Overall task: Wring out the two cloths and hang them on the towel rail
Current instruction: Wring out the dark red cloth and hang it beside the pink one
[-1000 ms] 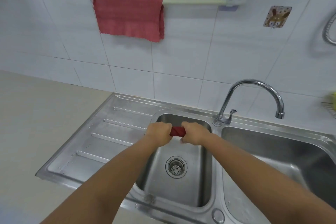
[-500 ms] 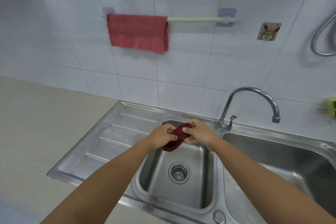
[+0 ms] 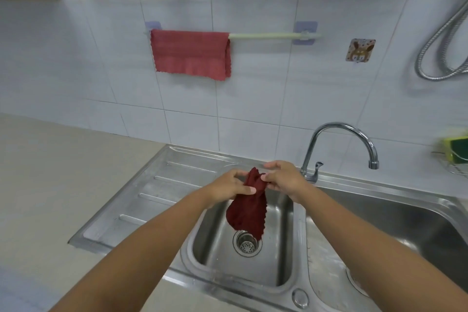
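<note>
Just below the centre of the frame, the left hand (image 3: 229, 186) pinches the top edge of a dark red cloth (image 3: 249, 206), thumb across the front and fingers curled behind it. The right hand (image 3: 281, 180) meets it from the other side: its lower fingers grip the same upper edge, while the upper fingers look loosely spread above the fabric, though how firmly they press is hard to tell from this angle. The cloth hangs from the two hands in a bunched, partly opened fold, its zigzag lower edge dangling over the drain (image 3: 247, 244) of the small sink basin (image 3: 210, 256).

Further up, in the upper middle of the frame, a lighter red cloth (image 3: 190, 54) is draped over the left end of the towel rail (image 3: 266, 36); the right stretch of the rail is bare. A tap (image 3: 342, 139) curves over the divide at centre right.

By my reading, half the task is done: one cloth is on the rail. The dark one seems wrung, since no twist shows in it, and is being opened out. What is left is to spread it, lift it and drape it over the free part of the rail.
</note>
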{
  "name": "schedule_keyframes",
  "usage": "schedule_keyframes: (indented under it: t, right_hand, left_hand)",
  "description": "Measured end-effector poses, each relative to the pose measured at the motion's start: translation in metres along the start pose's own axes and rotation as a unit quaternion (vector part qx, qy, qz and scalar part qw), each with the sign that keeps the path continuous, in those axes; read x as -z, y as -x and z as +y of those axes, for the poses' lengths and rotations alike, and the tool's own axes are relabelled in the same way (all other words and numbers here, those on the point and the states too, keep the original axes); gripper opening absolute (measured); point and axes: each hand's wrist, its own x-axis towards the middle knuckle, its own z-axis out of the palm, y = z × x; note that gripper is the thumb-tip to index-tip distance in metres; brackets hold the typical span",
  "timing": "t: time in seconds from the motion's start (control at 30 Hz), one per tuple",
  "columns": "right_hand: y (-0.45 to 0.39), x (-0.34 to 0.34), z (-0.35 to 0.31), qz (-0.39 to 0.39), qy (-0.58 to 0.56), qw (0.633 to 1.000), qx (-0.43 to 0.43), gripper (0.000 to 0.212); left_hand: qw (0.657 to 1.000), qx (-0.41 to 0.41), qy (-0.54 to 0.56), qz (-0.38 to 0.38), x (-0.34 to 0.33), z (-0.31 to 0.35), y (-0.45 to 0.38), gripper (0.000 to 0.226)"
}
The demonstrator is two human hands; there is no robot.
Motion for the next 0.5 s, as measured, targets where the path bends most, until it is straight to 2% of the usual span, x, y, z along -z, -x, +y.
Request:
schedule_keyframes:
  t: [0.13,0.2,0.27,0.43,0.5]
  right_hand:
    - [-0.001,0.008,-0.006,0.012,0.058,0.998,0.026,0.021]
    - [-0.003,0.014,-0.01,0.023,0.119,0.991,0.053,0.016]
    - [-0.005,0.019,-0.014,0.043,0.164,0.983,0.076,0.022]
    - [-0.012,0.032,-0.019,0.09,0.219,0.967,0.096,0.022]
    - [-0.014,0.031,-0.021,0.087,0.207,0.969,0.1,0.024]
  left_hand:
    - [1.0,-0.005,-0.011,0.028,0.004,0.005,0.0,0.006]
    - [0.997,-0.008,-0.032,0.066,0.007,0.004,-0.003,0.008]
    - [0.992,-0.012,-0.057,0.112,0.012,0.004,-0.005,0.013]
    - [0.977,-0.032,-0.024,0.211,0.028,0.003,-0.012,0.022]
    - [0.974,-0.026,-0.015,0.224,0.034,0.004,-0.015,0.025]
